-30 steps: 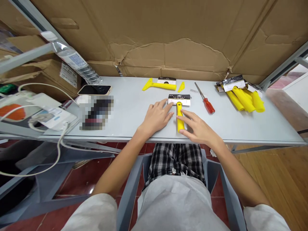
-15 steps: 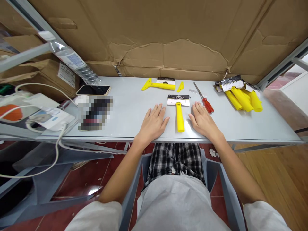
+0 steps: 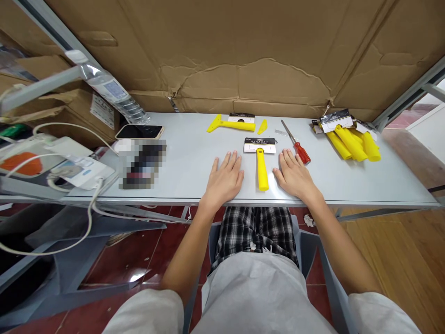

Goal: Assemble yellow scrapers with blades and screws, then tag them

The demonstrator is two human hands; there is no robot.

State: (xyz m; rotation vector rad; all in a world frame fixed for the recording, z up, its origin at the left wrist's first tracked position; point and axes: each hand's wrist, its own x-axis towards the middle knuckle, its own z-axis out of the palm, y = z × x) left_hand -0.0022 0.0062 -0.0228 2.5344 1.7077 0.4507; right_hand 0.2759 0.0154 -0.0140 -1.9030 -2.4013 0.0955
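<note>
My left hand (image 3: 225, 178) lies flat and palm down on the grey table, fingers forward, holding nothing. My right hand (image 3: 294, 175) rests the same way on the other side. Between them, touching neither, is a yellow plastic handle (image 3: 262, 172) with a black-and-white card (image 3: 259, 145) at its far end. A red-handled screwdriver (image 3: 301, 152) lies just beyond my right fingertips, beside a thin clear-looking strip (image 3: 281, 132). Farther back are a yellow scraper (image 3: 236, 125) with a wide triangular head, another card (image 3: 241, 118) behind it, and a small yellow triangular piece (image 3: 262, 126).
Several yellow handles (image 3: 351, 143) with cards are piled at the right. A phone (image 3: 140, 132), a blurred-out item (image 3: 142, 164), a leaning water bottle (image 3: 113, 90) and a white power strip with cables (image 3: 81, 171) occupy the left. Cardboard (image 3: 243, 46) walls the back edge.
The camera view has shifted slightly, so the table things appear a little farther right. My left forearm has swung slightly inward, with its hand still flat. The objects stay in place.
</note>
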